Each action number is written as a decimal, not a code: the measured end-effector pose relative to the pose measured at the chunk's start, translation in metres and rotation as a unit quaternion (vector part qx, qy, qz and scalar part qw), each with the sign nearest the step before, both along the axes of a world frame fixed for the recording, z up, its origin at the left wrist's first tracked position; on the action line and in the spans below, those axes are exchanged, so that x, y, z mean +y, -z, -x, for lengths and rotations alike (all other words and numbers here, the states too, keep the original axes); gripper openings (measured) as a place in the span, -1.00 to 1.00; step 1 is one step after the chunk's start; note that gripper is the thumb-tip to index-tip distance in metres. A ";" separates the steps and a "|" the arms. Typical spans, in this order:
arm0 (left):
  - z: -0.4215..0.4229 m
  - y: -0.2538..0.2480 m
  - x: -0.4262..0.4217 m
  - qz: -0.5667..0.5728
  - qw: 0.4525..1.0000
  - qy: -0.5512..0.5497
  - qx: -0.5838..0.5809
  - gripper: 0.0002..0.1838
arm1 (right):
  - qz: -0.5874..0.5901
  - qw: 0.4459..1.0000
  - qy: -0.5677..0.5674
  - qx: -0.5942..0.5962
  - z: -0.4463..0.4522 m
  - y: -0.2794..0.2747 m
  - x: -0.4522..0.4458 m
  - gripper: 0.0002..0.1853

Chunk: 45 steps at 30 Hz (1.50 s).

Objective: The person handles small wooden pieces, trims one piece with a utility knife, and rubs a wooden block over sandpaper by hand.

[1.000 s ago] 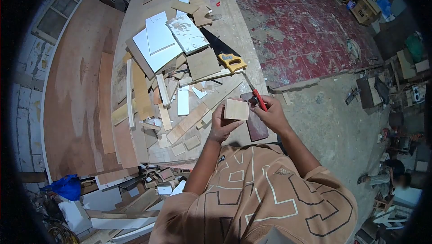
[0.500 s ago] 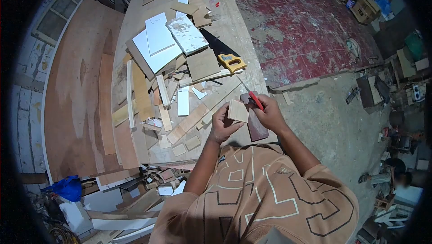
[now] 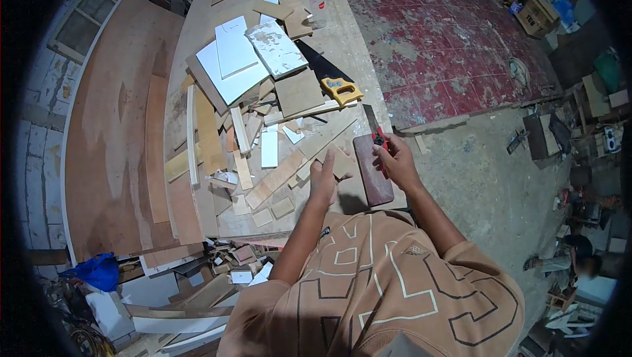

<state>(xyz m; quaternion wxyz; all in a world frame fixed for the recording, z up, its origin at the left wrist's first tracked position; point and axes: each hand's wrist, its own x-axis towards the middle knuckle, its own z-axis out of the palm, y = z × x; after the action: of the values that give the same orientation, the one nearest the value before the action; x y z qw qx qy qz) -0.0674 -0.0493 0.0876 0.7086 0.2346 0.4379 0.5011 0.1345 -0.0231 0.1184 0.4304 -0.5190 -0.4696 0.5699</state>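
In the head view my left hand (image 3: 322,182) is closed on a small pale wood block (image 3: 343,164), gripping its left side. Fingers and palm cover part of the block. My right hand (image 3: 398,163) is wrapped around a red-handled knife (image 3: 376,134), its grey blade pointing up and away from me. Beneath the knife, a reddish-brown slab (image 3: 372,189) with a worn face lies near the table's right edge. A gap separates the block from the blade.
Wood offcuts (image 3: 276,182) litter the worktable (image 3: 349,41). Further off are a yellow-handled handsaw (image 3: 339,90), white boards (image 3: 234,47) and a plastic bottle (image 3: 315,0). Scrap wood (image 3: 243,258) is piled below the table's near edge. Another person (image 3: 579,258) is at the far right.
The knife has moved right, away from the block, and its blade now shows broadside. My left hand has turned, so less of the block is visible.
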 end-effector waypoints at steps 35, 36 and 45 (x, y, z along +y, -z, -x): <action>0.008 0.003 -0.005 -0.043 0.991 0.079 -0.096 -0.38 | -0.011 1.000 0.011 -0.005 -0.004 0.016 -0.012 -0.67; 0.007 0.001 -0.006 -0.043 0.991 0.079 -0.096 -0.38 | -0.011 1.000 0.011 -0.006 -0.004 0.015 -0.013 -0.67; 0.008 0.003 -0.001 0.040 0.986 0.053 -0.150 -0.36 | -0.018 1.000 0.006 -0.012 -0.002 0.011 -0.014 -0.69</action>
<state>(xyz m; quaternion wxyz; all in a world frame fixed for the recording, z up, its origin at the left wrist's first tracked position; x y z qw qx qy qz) -0.0750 -0.0506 0.0846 0.8008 0.1510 0.3331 0.4744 0.1363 -0.0376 0.1070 0.4375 -0.5204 -0.4821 0.5526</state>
